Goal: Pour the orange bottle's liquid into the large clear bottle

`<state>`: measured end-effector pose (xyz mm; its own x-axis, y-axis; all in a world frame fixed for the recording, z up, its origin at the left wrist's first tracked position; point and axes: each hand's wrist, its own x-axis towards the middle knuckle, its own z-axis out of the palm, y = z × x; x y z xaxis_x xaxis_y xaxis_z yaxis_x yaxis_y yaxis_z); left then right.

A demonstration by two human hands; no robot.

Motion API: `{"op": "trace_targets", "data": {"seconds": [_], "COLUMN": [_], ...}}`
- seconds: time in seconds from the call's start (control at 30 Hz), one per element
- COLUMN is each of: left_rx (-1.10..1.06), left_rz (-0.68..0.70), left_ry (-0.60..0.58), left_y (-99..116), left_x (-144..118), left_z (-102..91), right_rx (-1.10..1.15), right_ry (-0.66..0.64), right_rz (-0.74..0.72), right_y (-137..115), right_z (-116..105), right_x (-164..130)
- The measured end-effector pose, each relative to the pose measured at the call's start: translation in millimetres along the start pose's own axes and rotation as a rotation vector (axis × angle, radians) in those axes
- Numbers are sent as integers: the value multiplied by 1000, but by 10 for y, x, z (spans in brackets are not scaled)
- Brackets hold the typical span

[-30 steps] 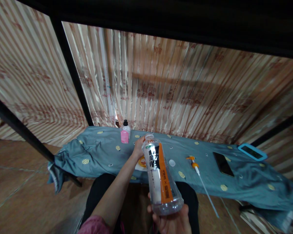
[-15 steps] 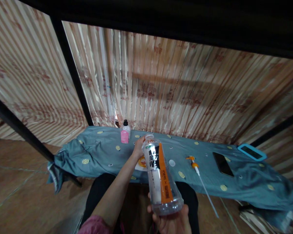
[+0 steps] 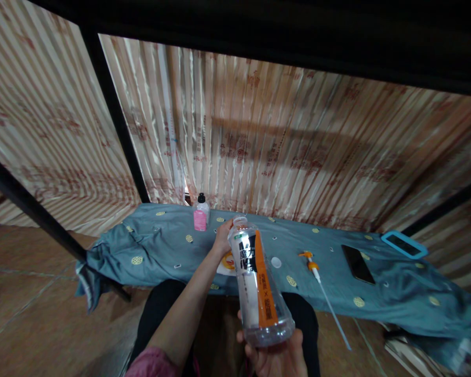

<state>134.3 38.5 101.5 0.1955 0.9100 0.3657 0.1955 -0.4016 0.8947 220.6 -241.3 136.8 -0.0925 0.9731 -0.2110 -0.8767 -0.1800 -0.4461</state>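
Observation:
A clear plastic bottle (image 3: 259, 283) with an orange, black and silver label is held tilted over my lap, its uncapped neck pointing away from me. My left hand (image 3: 223, 238) grips it near the neck, fingers partly hidden behind it. Under its base, my right hand (image 3: 275, 356) curls its fingers and supports the bottom. Just behind the bottle, partly covered by it, lies a white thing with a yellow ring (image 3: 227, 263) on the cloth. To its right are a small white disc (image 3: 276, 262) and an orange pump head with a long clear tube (image 3: 313, 268).
A grey-blue patterned cloth (image 3: 157, 267) covers the bench before me. A small bottle with pink label and black cap (image 3: 200, 215) stands at the back left. Rightward lie a black phone (image 3: 358, 264) and a blue-framed device (image 3: 405, 245). Dark metal posts (image 3: 118, 115) frame the space.

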Motion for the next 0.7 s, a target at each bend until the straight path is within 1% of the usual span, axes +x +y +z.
{"op": "trace_targets", "data": {"seconds": [0.7], "left_rx": [-3], "left_rz": [32], "left_ry": [7], "left_y": [17], "left_x": [-21], "left_z": [6], "right_rx": [-25], "right_ry": [23], "right_rz": [-15], "right_y": [10], "right_z": [14], "right_x": [8]}}
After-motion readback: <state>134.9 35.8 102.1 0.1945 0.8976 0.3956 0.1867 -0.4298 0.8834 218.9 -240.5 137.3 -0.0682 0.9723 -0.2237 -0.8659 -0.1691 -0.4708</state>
